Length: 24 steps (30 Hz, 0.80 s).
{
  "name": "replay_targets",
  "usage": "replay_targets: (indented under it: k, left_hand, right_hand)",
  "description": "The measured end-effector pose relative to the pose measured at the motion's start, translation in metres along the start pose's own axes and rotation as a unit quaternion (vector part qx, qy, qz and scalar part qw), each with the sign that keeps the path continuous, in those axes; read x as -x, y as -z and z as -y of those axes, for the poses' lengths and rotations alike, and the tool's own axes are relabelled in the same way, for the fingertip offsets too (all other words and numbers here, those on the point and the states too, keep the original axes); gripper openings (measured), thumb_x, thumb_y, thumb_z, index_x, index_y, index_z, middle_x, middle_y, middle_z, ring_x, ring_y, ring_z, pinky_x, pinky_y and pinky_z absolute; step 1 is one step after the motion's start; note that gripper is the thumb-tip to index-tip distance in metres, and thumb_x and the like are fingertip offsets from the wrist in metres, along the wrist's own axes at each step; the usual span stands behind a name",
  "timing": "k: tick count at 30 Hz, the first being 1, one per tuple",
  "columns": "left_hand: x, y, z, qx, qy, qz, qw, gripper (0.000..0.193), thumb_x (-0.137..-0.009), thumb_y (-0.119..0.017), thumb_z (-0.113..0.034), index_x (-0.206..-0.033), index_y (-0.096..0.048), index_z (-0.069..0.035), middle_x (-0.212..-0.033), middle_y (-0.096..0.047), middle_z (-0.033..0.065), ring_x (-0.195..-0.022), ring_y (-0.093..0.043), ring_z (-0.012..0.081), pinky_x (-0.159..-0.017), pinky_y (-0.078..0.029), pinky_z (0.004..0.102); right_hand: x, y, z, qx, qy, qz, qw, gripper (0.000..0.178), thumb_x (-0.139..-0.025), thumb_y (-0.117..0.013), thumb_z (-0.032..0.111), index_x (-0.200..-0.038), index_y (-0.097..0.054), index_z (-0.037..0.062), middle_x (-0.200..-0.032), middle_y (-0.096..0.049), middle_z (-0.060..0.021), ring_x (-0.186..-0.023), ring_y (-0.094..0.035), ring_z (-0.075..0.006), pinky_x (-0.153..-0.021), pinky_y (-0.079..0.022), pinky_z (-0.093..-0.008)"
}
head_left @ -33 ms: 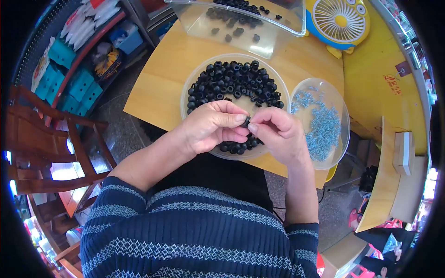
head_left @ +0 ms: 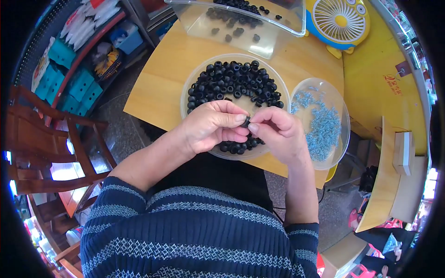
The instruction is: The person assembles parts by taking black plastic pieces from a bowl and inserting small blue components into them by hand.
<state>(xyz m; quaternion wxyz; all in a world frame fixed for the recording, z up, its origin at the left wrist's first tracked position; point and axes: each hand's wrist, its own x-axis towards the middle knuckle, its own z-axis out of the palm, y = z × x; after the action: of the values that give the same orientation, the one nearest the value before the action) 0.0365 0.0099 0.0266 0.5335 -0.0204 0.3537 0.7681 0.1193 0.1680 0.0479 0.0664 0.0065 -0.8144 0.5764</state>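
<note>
Above the near part of a round clear tub [head_left: 186,88], my two hands meet fingertip to fingertip. My left hand [head_left: 206,125] pinches a small black plastic piece [head_left: 246,122] between thumb and fingers. From the other side, the closed thumb and forefinger of my right hand [head_left: 281,133] press against that piece; anything tiny between them is hidden. Many black round, hollow plastic pieces [head_left: 232,81] fill the tub around a bare patch. To its right, a shallow round clear container [head_left: 344,134] holds a heap of tiny bluish metallic pieces [head_left: 324,129], perhaps springs.
A rectangular clear bin [head_left: 266,44] with more black parts stands at the table's far side. Beside it is a yellow and blue fan [head_left: 340,21]. A wooden chair [head_left: 60,143] and shelves with teal boxes [head_left: 83,85] are on the left. Yellow board [head_left: 384,88] borders the right.
</note>
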Motion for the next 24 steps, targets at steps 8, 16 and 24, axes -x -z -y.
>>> replay_targets:
  k: [8,16,24]
  left_hand:
    - [0.002,-0.004,-0.003,-0.069,-0.078,0.012,0.995,0.024,-0.074,-0.054,0.003,-0.098,-0.052,0.002,-0.087,-0.058,0.0128,-0.079,-0.059,0.0205,-0.074,-0.05,0.0301]
    - [-0.003,-0.005,0.003,-0.062,-0.1,0.007,0.993,0.013,-0.076,-0.055,-0.002,-0.089,-0.053,0.0,-0.083,-0.058,0.0114,-0.074,-0.06,0.019,-0.07,-0.051,0.0297]
    - [-0.001,-0.006,0.005,-0.079,-0.094,-0.01,0.992,0.008,-0.076,-0.056,-0.004,-0.084,-0.054,-0.002,-0.078,-0.059,0.0087,-0.07,-0.06,0.0164,-0.066,-0.051,0.0286]
  right_hand:
    - [0.0,0.002,-0.019,-0.305,-0.134,-0.01,0.943,0.01,-0.083,-0.045,0.01,-0.088,-0.05,0.0018,-0.071,-0.056,-0.0045,-0.062,-0.055,-0.0108,-0.058,-0.047,-0.0227]
    - [0.001,-0.01,-0.011,-0.148,-0.139,-0.026,0.979,0.008,-0.081,-0.049,0.008,-0.083,-0.05,0.0012,-0.069,-0.056,-0.0045,-0.058,-0.054,-0.0085,-0.053,-0.046,-0.0199]
    - [0.001,-0.01,-0.006,-0.233,-0.176,-0.045,0.955,0.007,-0.079,-0.051,0.009,-0.078,-0.05,0.0021,-0.063,-0.054,-0.0034,-0.05,-0.052,-0.0084,-0.046,-0.044,-0.0193]
